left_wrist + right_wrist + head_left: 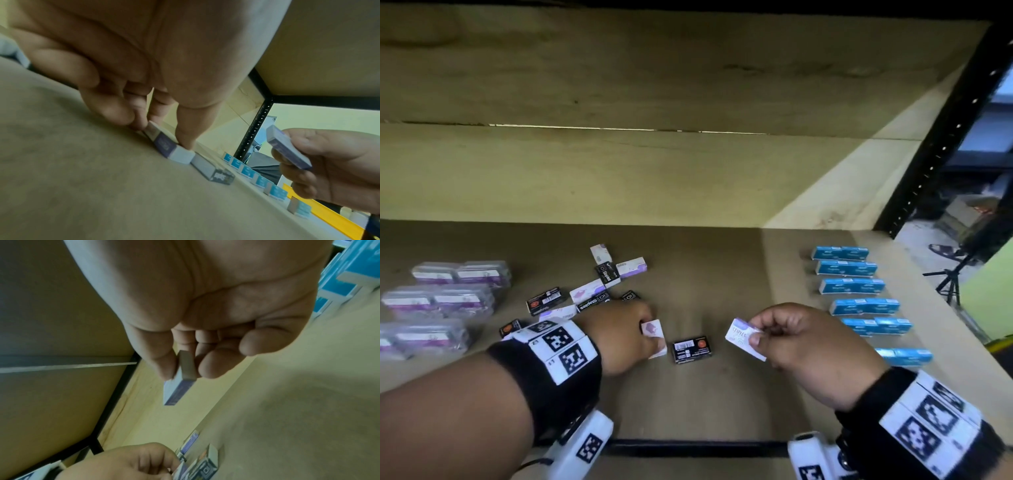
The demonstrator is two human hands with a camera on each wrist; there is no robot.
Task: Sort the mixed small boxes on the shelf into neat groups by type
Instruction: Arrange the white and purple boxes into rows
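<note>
Brown shelf (705,404) holds a mixed pile (589,291); left of it purple packs (445,301), right blue boxes (859,294) look grouped. Left hand (626,332) fingers pinch a white box (655,337) beside it; right hand (801,342) pinches another box (743,337) aloft.

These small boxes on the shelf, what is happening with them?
A person is sorting them. The left hand grips a white-purple box lying on the shelf; the right hand pinches another white box in the air. Blue boxes already stand grouped on the right; a mixed pile remains.
</note>
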